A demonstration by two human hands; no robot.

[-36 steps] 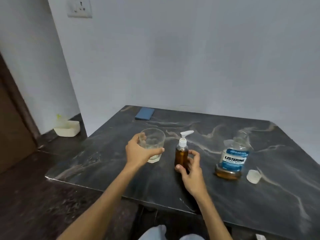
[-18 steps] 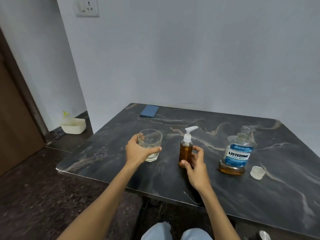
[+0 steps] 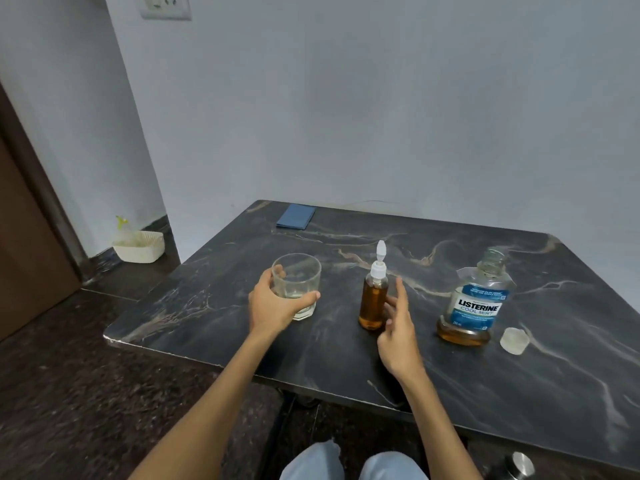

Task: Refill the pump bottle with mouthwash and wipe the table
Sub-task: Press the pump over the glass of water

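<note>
Two hands are in my view over the dark marble table (image 3: 207, 317). Starting at the left, beyond the table's left edge, a white basket (image 3: 138, 245) sits on the floor against the wall. Near the table's far left corner lies a folded blue cloth (image 3: 296, 216). My left hand (image 3: 273, 306) wraps around a clear glass (image 3: 297, 285) standing toward the front edge — thumb on its near side, fingers round the far side. Just right of it the pump bottle (image 3: 373, 299) stands upright near the middle of the table, filled with amber liquid, its white pump on. My right hand (image 3: 398, 336) hangs just beside the bottle with fingers straight and spread, gripping nothing; whether a fingertip touches the bottle I cannot tell. Further right the mouthwash bottle (image 3: 476, 303) stands uncapped, amber liquid low in its base, and its clear cap (image 3: 515, 340) rests on the table beside it — toward the right edge.
</note>
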